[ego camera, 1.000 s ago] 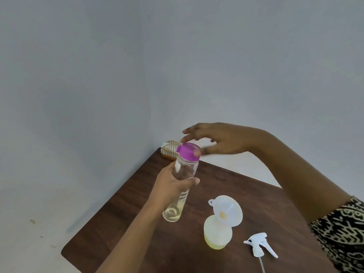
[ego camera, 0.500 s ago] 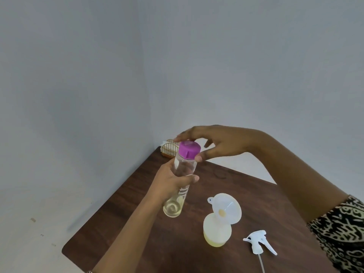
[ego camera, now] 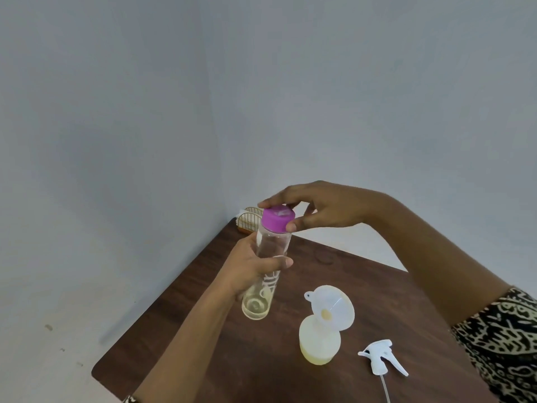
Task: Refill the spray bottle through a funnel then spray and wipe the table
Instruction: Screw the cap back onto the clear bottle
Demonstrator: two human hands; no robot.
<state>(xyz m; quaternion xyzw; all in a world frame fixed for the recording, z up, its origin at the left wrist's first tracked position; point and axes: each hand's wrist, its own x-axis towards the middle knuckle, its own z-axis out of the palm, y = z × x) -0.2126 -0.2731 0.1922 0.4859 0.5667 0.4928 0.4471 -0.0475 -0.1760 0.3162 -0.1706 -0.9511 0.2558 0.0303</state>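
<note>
My left hand [ego camera: 252, 266] grips the middle of a clear refill bottle [ego camera: 266, 274] held above the table, a little yellowish liquid in its bottom. Its purple cap [ego camera: 277, 218] is pinched between the thumb and fingers of my right hand [ego camera: 322, 209]. On the table to the right stands the spray bottle [ego camera: 319, 346], pale yellow, with a white funnel [ego camera: 334, 308] sitting tilted in its neck. The white trigger spray head [ego camera: 382, 357] with its dip tube lies on the table right of it.
The dark wooden table [ego camera: 392, 295] sits in a corner of grey walls. A small wire holder [ego camera: 250, 219] stands at the table's far corner behind the bottle. The table's left edge [ego camera: 162, 298] drops to a pale floor.
My right hand has come down from hovering over the purple cap and now grips it with thumb and fingers. The bottle stays in my left hand, about the same place.
</note>
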